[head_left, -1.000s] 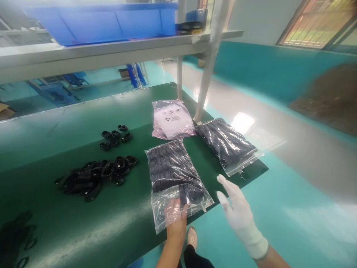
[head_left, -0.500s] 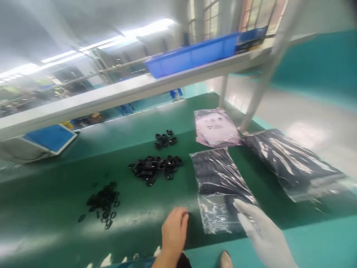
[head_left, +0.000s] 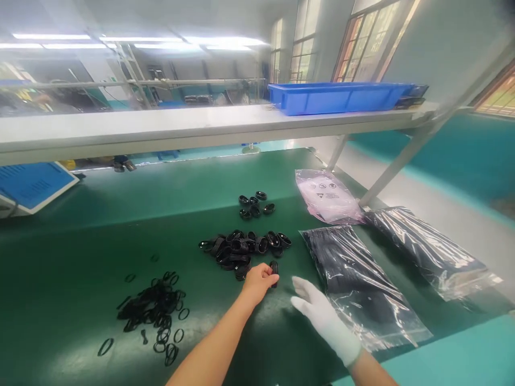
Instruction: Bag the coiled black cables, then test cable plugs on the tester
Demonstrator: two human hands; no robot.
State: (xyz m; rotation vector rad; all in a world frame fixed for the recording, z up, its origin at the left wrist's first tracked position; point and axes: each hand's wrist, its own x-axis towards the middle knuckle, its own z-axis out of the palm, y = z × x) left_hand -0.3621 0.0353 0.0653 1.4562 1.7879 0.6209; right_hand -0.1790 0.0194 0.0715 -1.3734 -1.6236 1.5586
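Observation:
My bare left hand (head_left: pixel 258 282) pinches a small black ribbed ring (head_left: pixel 274 274) between thumb and fingers, just in front of a pile of black rings (head_left: pixel 237 249). To its right, my right hand (head_left: pixel 322 316) wears a white glove. Its fingers are apart, with nothing between them. Beside the gloved hand lies a clear plastic bag (head_left: pixel 350 262) filled with dark strips. Farther back sits a smaller group of black rings (head_left: pixel 255 206). A heap of thin black bands (head_left: pixel 155 305) lies at the left.
A pinkish plastic bag (head_left: pixel 328 195) with printed symbols lies at the back right. Another bag of dark items (head_left: pixel 426 246) rests by the shelf post. A white shelf (head_left: pixel 161 126) crosses above the green table (head_left: pixel 80 252), carrying a blue bin (head_left: pixel 341 99). A blue panel (head_left: pixel 34 185) stands at left.
My left hand has reached forward to the pile and now pinches a black ring. My gloved right hand has come off the clear bag and moved left. The camera has levelled.

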